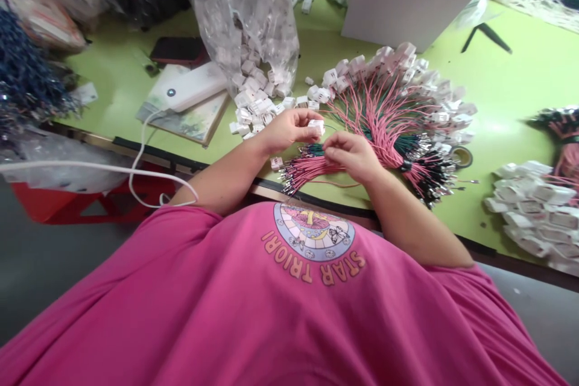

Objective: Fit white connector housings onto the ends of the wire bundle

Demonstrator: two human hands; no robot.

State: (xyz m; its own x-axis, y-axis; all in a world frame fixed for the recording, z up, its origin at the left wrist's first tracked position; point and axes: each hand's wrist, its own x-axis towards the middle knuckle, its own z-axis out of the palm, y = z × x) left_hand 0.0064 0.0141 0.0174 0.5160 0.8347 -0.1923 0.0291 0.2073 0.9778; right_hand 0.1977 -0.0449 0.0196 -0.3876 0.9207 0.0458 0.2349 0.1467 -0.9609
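Observation:
My left hand (292, 129) pinches a small white plastic connector housing (316, 126) between thumb and fingers. Just to its right, my right hand (350, 155) has its fingers pressed together above a bundle of pink wires (312, 170) with metal terminals at their ends. What lies between the right fingertips is too small to make out; a thin dark wire runs near them. Behind the hands fans a large bunch of pink and green wires (375, 108), many ending in white connectors (402, 63). Loose white housings (256, 105) lie in a pile beyond my left hand.
A clear plastic bag (246, 9) of housings stands behind the pile. To the left lie a notebook (208, 123), a white power bank (199, 85) with a cable, and a dark phone (177, 49). A grey box (416, 0) stands at the back; another connector bundle (534, 208) is right.

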